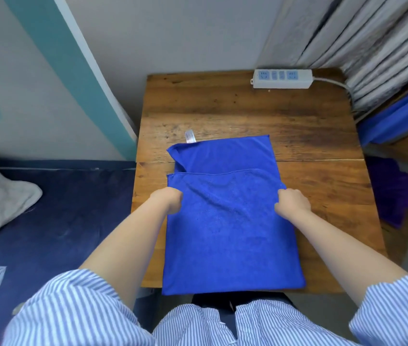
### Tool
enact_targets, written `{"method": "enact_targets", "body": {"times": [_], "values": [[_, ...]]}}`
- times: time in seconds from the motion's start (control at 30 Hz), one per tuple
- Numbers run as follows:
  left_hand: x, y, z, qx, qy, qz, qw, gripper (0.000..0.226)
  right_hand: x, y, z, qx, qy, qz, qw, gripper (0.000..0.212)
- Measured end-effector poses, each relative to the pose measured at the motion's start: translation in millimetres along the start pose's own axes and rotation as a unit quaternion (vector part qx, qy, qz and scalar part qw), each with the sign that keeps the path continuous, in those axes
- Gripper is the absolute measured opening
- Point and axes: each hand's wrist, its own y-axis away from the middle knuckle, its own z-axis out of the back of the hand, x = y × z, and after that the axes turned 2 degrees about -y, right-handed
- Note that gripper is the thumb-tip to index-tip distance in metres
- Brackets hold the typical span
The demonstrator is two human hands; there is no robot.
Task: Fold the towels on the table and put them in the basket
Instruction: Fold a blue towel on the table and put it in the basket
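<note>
i see the left hand curled closed, fingers tucked under, pinching the left edge of the blue towel. the right hand is likewise closed tight on the towel's right edge, directly across from the left. both grips sit on the upper, folded-over layer, a little back from its far hem.

the towel lies flat on the wooden table, spanning the whole gap between the two sets of fingers. nearer me than the fingers it runs to the table's front edge and hangs just over it. beyond the fingers the top layer ends in a straight hem; a lower layer shows past that, its far-left corner slightly turned up, with a white tag poking out at that corner.

well beyond the fingers, at the far right of the table, a white power strip rests with its cord running off to the right. nothing lies between it and the towel but bare wood.

right of the right hand, off the table, more blue cloth drapes over something wooden; i cannot tell what it is. grey curtain hangs behind it. left of the left hand is a dark blue surface with a pale pillow.
</note>
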Motion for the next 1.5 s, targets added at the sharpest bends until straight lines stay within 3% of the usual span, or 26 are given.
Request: {"method": "enact_targets", "body": {"times": [0.13,0.27,0.4,0.47,0.53,0.6,0.67,0.77,0.87,0.97,1.13,1.2,1.33,1.5], "values": [[-8,-25,14,-0.057,0.053,0.021,0.997,0.038,17,-35,17,-0.045,-0.048,0.068,0.995,0.033],[-14,-41,11,-0.135,0.094,0.044,0.985,0.039,23,-59,17,-0.030,-0.084,0.111,0.990,0.051],[-7,-60,5,-0.154,0.122,0.078,0.977,0.045,19,-73,14,-0.006,0.026,0.207,0.978,0.062],[-3,-66,5,-0.154,0.106,0.089,0.978,0.037,18,-79,17,-0.025,0.061,0.249,0.966,0.054],[3,-67,6,-0.167,0.065,0.086,0.980,0.029,18,-83,22,-0.023,0.070,0.277,0.958,0.032],[10,-66,6,-0.165,0.052,0.063,0.983,0.021,15,-82,34,0.005,0.088,0.294,0.952,0.006],[17,-61,9,-0.151,0.114,0.006,0.982,0.017,8,-81,49,0.038,0.123,0.308,0.943,0.014],[23,-42,28,-0.038,0.265,-0.067,0.961,0.027,-13,-78,68,0.101,0.140,0.285,0.943,0.031],[26,-16,54,0.034,0.335,-0.121,0.934,0.016,-27,-76,79,0.134,0.083,0.242,0.957,0.021],[18,-8,76,-0.047,0.392,-0.128,0.910,0.019,-24,-71,85,0.056,-0.002,0.232,0.971,0.013],[9,-42,94,-0.223,0.508,-0.023,0.832,0.011,-2,-73,91,-0.150,-0.163,0.237,0.946,0.018],[10,-59,90,-0.238,0.467,0.029,0.851,0.014,7,-80,91,-0.167,-0.167,0.225,0.945,0.018],[16,-80,80,-0.215,0.307,0.107,0.921,0.020,18,-106,91,-0.126,-0.110,0.176,0.970,0.023],[29,-102,76,-0.138,0.237,0.145,0.951,0.031,26,-141,88,-0.102,-0.064,0.142,0.983,0.025]]}}
